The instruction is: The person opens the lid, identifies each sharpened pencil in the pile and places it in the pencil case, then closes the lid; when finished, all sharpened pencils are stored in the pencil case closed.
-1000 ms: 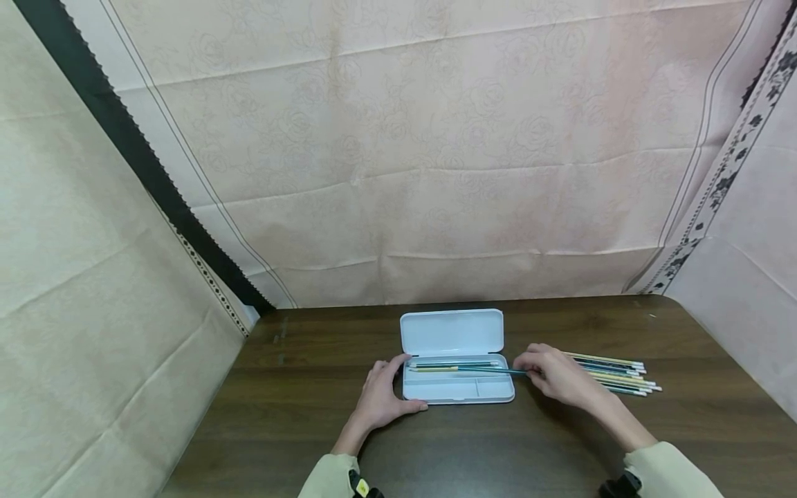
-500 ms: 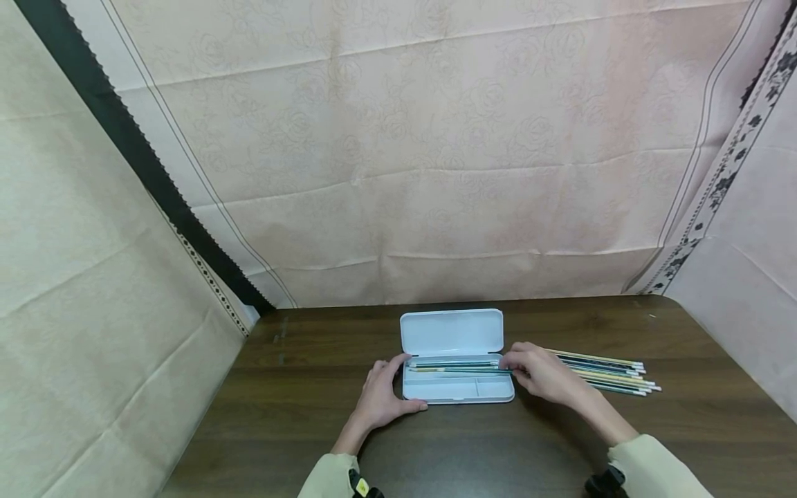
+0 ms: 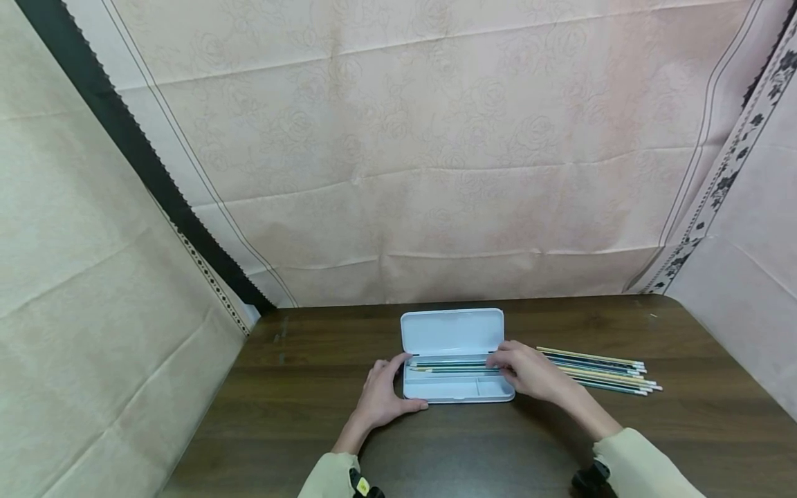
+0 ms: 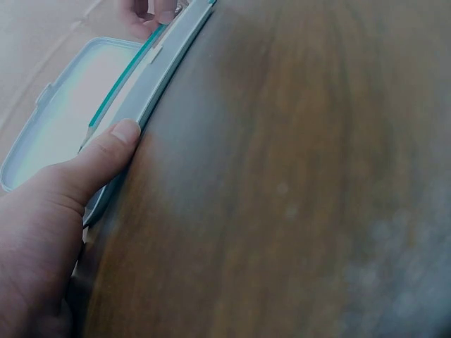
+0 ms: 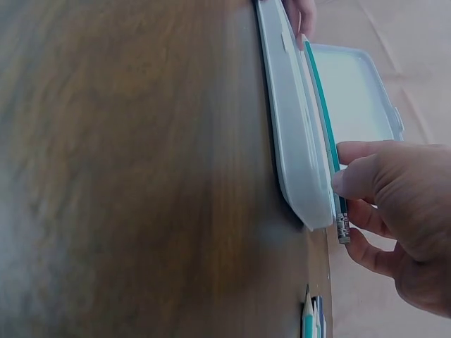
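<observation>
A light blue pencil case (image 3: 436, 395) lies on the table with its lid (image 3: 453, 332) tipped back. My left hand (image 3: 381, 395) holds its left end, thumb at the front edge and index finger at the back corner. Over the case, my right hand (image 3: 529, 372) pinches a green pencil (image 5: 323, 105) near its eraser end between thumb and fingers. The pencil lies lengthwise along the case, its point toward the left hand. Other pencils (image 3: 453, 360) lie in the case's back compartment, partly hidden by the right hand.
Several striped and green pencils (image 3: 613, 377) lie in a loose pile on the brown wooden table (image 3: 299, 429), right of the case. Pale patterned cloth (image 3: 461, 173) hangs behind the table and on both sides.
My right hand has moved left with the green pencil, from beside the case's right end to over it, and the pencil has come level with the case. The left hand has stayed put.
</observation>
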Motion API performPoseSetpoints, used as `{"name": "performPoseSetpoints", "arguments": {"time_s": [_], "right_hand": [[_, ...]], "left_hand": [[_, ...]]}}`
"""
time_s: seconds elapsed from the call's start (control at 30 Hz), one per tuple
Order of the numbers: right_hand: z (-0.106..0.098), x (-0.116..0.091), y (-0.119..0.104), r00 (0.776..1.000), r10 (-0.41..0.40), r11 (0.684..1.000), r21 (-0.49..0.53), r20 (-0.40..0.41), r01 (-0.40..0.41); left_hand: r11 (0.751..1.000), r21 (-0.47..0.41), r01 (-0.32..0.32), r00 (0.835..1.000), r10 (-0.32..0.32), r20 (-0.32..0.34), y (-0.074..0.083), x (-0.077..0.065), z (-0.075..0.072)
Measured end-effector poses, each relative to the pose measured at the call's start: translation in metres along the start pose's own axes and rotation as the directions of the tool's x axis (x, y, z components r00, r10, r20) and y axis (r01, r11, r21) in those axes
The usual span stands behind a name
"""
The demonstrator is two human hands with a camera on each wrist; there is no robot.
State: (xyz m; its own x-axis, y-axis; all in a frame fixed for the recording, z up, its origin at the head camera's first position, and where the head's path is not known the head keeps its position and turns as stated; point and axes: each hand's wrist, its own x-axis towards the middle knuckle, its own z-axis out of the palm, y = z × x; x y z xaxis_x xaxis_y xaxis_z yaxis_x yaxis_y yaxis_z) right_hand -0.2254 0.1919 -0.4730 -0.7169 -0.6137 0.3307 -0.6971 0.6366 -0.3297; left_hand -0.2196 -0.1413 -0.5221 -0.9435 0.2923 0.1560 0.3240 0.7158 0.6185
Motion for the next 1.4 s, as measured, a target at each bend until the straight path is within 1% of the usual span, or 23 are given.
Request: {"name": "performPoseSetpoints", "arguments": {"time_s": [0.23,0.53,0.87,1.0,1.1,1.2,1.3,1.4], "right_hand": [[0.005,0.006,-0.003,0.999,-0.042,0.999,-0.014,-0.027,0.041],[0.011,0.012,-0.004,0.998,-0.059,0.998,-0.001,-0.016,0.059],[0.014,0.019,-0.009,0.999,-0.01,0.999,0.033,0.036,0.009],[0.014,0.018,-0.009,0.999,-0.003,0.999,0.046,0.041,0.001],[0.013,0.014,-0.006,1.0,-0.007,0.999,0.049,0.014,0.006],[0.006,0.004,0.0,1.0,-0.004,0.998,0.055,-0.028,0.005],[-0.005,-0.01,0.008,0.997,0.017,0.998,0.058,-0.08,-0.012],[-0.017,-0.029,0.02,0.99,0.026,0.999,0.042,-0.14,-0.021]], "left_hand": [[1.0,-0.002,-0.009,1.0,0.009,-0.001,0.001,0.0,0.0],[1.0,-0.007,-0.01,1.0,0.01,-0.002,0.001,0.0,0.0],[1.0,-0.004,-0.008,1.0,0.008,0.0,0.0,0.0,0.0],[1.0,-0.005,-0.009,1.0,0.009,0.0,0.0,-0.001,0.0],[1.0,-0.005,-0.01,1.0,0.01,-0.002,0.0,-0.001,0.001],[1.0,-0.008,-0.01,1.0,0.01,-0.003,0.0,0.0,0.001],[1.0,-0.012,-0.004,1.0,0.004,-0.002,0.0,0.0,0.0],[1.0,-0.012,-0.001,1.0,0.001,-0.002,0.0,0.0,0.0]]}}
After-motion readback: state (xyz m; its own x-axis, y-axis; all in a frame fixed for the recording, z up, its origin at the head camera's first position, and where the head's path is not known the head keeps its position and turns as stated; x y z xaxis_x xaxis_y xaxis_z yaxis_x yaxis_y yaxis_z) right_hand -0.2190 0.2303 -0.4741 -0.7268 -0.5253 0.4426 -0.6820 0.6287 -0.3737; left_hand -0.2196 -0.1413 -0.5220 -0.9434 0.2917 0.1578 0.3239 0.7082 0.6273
